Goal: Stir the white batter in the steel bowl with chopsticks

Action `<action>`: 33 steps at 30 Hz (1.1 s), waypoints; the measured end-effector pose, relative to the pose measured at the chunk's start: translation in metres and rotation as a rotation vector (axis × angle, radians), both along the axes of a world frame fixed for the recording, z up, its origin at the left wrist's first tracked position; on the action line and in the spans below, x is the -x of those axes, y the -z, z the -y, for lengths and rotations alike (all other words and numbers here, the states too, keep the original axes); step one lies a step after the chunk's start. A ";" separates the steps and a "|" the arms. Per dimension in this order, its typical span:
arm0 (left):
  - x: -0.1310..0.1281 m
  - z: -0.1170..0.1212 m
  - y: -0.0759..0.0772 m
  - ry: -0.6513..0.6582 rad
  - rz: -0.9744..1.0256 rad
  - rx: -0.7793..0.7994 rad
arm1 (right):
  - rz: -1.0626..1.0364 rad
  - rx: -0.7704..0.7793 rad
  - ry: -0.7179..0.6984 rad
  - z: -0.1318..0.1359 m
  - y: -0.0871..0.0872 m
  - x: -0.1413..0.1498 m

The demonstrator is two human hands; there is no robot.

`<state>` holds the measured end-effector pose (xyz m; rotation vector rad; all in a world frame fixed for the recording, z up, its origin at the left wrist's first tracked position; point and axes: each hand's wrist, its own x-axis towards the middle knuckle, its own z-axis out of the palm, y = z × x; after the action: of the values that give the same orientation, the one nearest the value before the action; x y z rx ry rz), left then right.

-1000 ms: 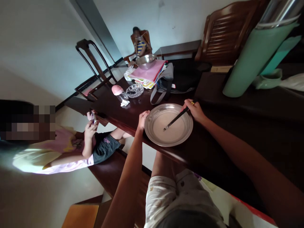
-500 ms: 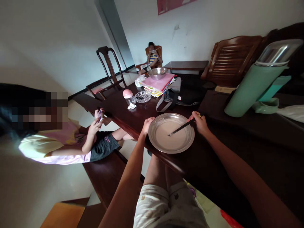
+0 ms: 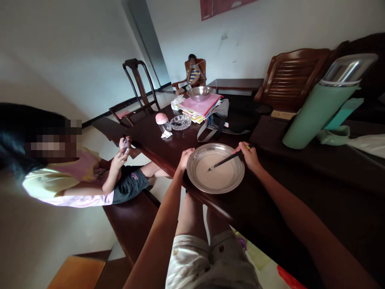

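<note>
A wide metal bowl (image 3: 217,190) sits near the edge of the dark table, holding a pale, smooth batter-like liquid (image 3: 210,176). My left hand (image 3: 187,157) is closed on its left rim. In my right hand (image 3: 249,155), at the bowl's right side, is a pair of dark chopsticks (image 3: 225,161), slanting down to the left. Their tips dip into the liquid near the middle of the bowl.
Beyond the bowl lie a grey-black bag (image 3: 237,116), a glass ashtray (image 3: 181,122), a pink-lidded bottle (image 3: 163,121) and papers under another metal bowl (image 3: 199,93). A green thermos (image 3: 320,114) stands right. One person (image 3: 90,172) sits left holding a phone, another (image 3: 193,76) far back.
My right hand and the chopsticks have shifted left and slightly up, so the tips are further left in the liquid. My left hand keeps its hold on the rim.
</note>
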<state>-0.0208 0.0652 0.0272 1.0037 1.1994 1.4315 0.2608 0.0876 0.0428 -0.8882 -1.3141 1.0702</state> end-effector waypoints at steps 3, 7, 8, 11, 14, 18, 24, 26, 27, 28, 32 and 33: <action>-0.001 0.000 -0.001 0.001 -0.003 -0.004 | -0.046 0.008 0.044 -0.002 0.001 -0.001; 0.000 -0.001 -0.001 0.000 -0.006 -0.008 | -0.007 0.015 -0.023 -0.002 0.003 0.000; 0.000 -0.001 -0.001 0.000 -0.007 -0.009 | 0.010 0.007 -0.023 -0.003 0.003 0.000; 0.001 -0.002 0.000 0.001 -0.010 -0.009 | -0.008 -0.004 0.022 -0.004 0.005 0.000; 0.002 -0.003 0.001 0.000 -0.009 -0.005 | -0.063 0.019 0.011 -0.004 0.005 -0.001; 0.003 -0.005 0.003 0.000 -0.011 -0.005 | 0.015 0.011 -0.020 -0.004 0.005 0.000; 0.003 -0.006 0.006 0.004 -0.017 -0.007 | -0.047 0.020 0.013 -0.006 0.005 -0.001; 0.003 -0.006 0.006 0.000 -0.017 -0.004 | -0.013 0.012 -0.023 -0.005 0.005 0.000; 0.002 -0.006 0.005 -0.001 -0.017 -0.004 | 0.006 0.004 -0.022 -0.005 0.004 0.000; 0.002 -0.006 0.005 -0.002 -0.017 -0.004 | 0.014 -0.003 -0.009 -0.006 0.004 0.000; 0.000 -0.006 0.004 0.003 -0.024 -0.009 | -0.025 0.012 0.050 -0.007 0.004 -0.001; 0.000 -0.006 0.004 0.005 -0.026 -0.011 | -0.022 0.018 0.036 -0.007 0.004 -0.001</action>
<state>-0.0208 0.0709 0.0227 1.0354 1.2082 1.4267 0.2619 0.0945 0.0391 -0.9078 -1.2678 1.0626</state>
